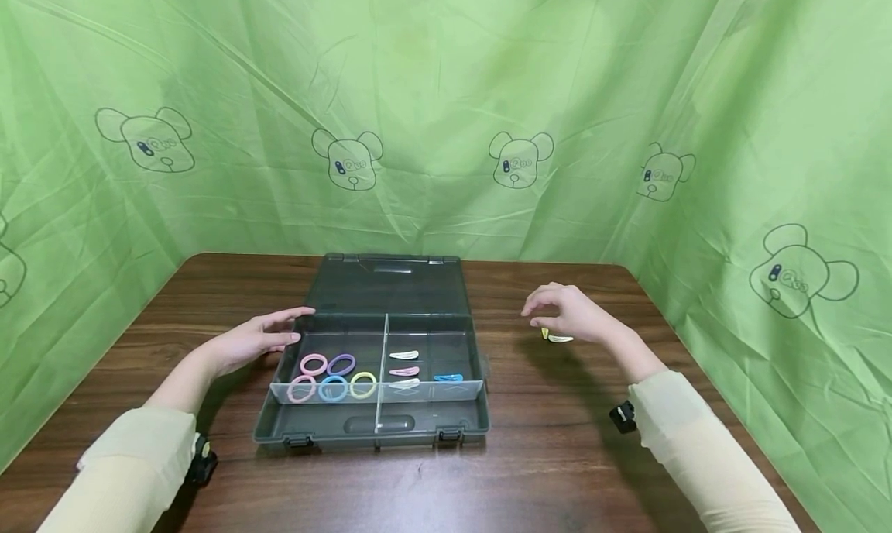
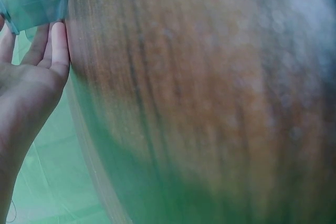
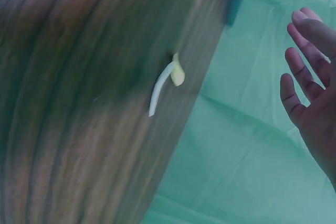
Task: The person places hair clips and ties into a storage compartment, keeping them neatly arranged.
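A dark translucent plastic box (image 1: 313, 418) lies with its lid (image 1: 390, 289) folded back. My left hand (image 1: 254, 339) rests against its left side, and the left wrist view shows those fingers (image 2: 59, 45) extended along the box wall. My right hand (image 1: 571, 314) hovers over the table to the right of the box, fingers loosely bent and holding nothing. Below it lie a yellow snap hair clip (image 3: 178, 74) and a white snap hair clip (image 3: 159, 90), touching at one end. Several snap clips, including a blue one (image 1: 448, 378) and a pink one (image 1: 404, 372), lie in the right compartment.
The left compartment has several hair ties, among them a purple one (image 1: 341, 364) and a yellow one (image 1: 363, 384). Clear dividers (image 1: 384, 347) split the box. Green curtains (image 1: 432, 68) surround the back and sides of the wooden table (image 1: 543, 455).
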`<state>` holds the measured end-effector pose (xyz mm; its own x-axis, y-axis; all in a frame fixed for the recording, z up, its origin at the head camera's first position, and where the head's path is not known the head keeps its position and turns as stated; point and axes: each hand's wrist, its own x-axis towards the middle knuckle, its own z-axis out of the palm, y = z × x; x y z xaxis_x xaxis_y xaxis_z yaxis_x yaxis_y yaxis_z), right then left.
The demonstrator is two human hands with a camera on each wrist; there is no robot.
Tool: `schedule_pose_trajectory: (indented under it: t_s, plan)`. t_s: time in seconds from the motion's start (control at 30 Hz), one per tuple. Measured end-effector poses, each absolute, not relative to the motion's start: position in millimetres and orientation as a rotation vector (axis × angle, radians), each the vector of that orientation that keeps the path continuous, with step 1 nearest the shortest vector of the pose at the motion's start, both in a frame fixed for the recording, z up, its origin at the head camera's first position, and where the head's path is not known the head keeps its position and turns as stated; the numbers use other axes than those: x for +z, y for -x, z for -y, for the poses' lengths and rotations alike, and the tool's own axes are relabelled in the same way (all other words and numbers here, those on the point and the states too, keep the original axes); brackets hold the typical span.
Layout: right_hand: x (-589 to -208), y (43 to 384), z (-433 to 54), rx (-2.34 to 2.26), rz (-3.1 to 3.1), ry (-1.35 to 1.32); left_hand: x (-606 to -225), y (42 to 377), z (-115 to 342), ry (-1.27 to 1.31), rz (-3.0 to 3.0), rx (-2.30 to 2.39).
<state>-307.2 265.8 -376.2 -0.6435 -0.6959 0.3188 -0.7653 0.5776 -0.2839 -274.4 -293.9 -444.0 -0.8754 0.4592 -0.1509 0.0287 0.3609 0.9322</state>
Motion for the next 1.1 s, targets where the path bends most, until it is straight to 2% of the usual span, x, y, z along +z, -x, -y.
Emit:
schedule_pose_trajectory:
  t_s: [0.73,1.1]
  plan:
    - [-421,337,-307,0.681,2.695,-0.997,-447,275,295,-0.446,-2.226,1.536]
    - [-436,351,-308,0.664,2.763,-1.071,-445,274,293,-0.427,-2.24,1.528]
